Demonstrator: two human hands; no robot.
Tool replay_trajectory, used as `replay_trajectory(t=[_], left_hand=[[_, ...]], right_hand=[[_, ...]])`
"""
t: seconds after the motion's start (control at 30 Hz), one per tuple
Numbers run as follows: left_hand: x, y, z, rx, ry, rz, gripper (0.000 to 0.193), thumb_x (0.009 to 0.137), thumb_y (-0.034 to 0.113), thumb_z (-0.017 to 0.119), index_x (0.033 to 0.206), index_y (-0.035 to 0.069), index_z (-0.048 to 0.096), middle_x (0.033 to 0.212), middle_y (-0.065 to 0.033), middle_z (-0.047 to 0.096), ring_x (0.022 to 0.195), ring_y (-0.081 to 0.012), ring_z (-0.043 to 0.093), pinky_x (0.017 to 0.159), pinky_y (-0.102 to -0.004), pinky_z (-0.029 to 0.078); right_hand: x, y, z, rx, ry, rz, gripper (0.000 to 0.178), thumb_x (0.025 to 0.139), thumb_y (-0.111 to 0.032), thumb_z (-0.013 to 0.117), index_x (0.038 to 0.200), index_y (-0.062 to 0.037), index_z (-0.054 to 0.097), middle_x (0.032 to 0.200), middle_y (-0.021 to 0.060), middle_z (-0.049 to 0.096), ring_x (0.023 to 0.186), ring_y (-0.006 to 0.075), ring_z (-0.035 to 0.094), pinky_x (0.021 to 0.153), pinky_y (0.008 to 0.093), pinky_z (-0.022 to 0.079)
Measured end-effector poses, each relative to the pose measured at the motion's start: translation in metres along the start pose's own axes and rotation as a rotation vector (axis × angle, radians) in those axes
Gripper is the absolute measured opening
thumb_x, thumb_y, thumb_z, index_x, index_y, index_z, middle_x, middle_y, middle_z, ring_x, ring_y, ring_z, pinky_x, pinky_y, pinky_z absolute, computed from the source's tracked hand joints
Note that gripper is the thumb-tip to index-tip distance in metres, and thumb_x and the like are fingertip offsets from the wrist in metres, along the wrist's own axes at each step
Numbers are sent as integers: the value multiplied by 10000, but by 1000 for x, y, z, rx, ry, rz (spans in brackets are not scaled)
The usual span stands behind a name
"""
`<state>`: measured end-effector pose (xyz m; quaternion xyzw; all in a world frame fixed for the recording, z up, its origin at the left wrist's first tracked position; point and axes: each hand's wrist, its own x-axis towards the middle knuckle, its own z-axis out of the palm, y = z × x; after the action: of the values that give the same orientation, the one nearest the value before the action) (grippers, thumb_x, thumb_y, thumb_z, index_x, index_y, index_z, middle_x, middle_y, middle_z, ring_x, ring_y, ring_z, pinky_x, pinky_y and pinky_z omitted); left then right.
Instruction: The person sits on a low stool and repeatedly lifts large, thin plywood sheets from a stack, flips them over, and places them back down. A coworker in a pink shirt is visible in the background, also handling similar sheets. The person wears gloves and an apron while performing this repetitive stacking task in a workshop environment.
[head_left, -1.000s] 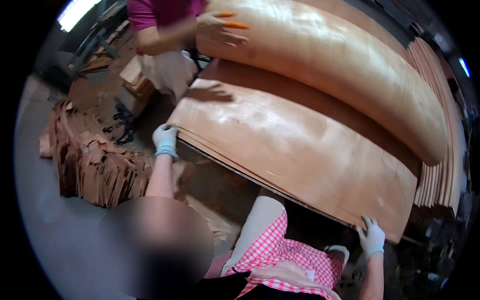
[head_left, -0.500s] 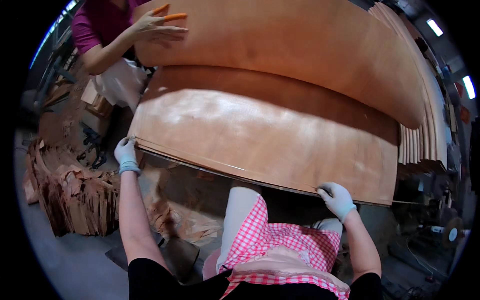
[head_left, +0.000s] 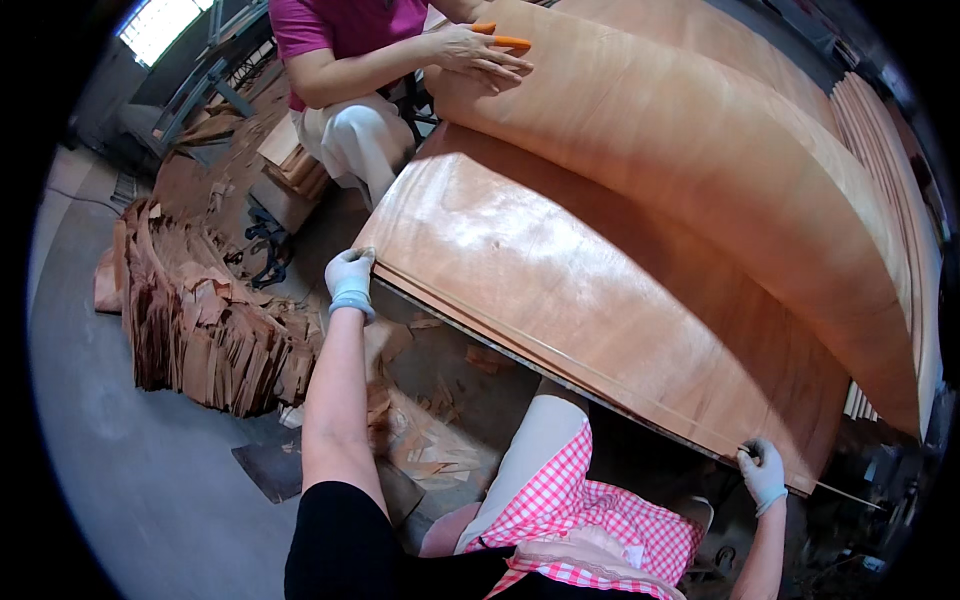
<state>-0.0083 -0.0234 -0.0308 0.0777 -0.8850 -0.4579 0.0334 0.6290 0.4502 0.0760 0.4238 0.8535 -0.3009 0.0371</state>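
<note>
A wide reddish-brown veneer sheet (head_left: pixel 560 290) lies flat on a stack in front of me. Along its near edge runs a thin pale wood strip (head_left: pixel 560 352), whose end sticks out past the right corner. My left hand (head_left: pixel 350 275), in a white glove, pinches the strip at the sheet's left near corner. Near the right corner my gloved right hand (head_left: pixel 763 470) is also closed on it, thumb and fingertips together. Over the far half curls a second veneer sheet (head_left: pixel 680 170), and a co-worker's hand (head_left: pixel 480 52) with orange finger covers rests against its left end.
The co-worker in a purple shirt (head_left: pixel 350 30) sits at the far left. Torn veneer scraps (head_left: pixel 225 330) are piled on the floor left of me, with more loose pieces (head_left: pixel 435 430) below the stack. Layered veneer sheets (head_left: pixel 880 140) stand at the far right.
My view has turned, so everything sits at a new slant. My right hand has moved along the edge closer to the right corner. My left hand keeps its grip at the left corner.
</note>
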Motion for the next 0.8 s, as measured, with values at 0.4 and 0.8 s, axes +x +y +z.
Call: replay_trajectory(t=[0.4, 0.8], left_hand=[[-8, 27, 7, 262, -72, 59, 320, 801, 205, 718, 1044, -2, 707, 952, -130, 722, 827, -199, 667, 790, -334, 518], [53, -24, -25, 458, -27, 14, 667, 806, 398, 743, 1304, 10, 526, 1229, -188, 611, 1103, -282, 583, 961, -388, 445]], right_hand=[[0, 44, -15, -249, -90, 143, 379, 844, -324, 635, 960, 35, 671, 987, 249, 662, 986, 395, 616, 864, 447, 477], [36, 39, -1, -208, -158, 351, 403, 792, -416, 677, 863, -19, 675, 937, 214, 683, 910, 353, 651, 808, 430, 496]])
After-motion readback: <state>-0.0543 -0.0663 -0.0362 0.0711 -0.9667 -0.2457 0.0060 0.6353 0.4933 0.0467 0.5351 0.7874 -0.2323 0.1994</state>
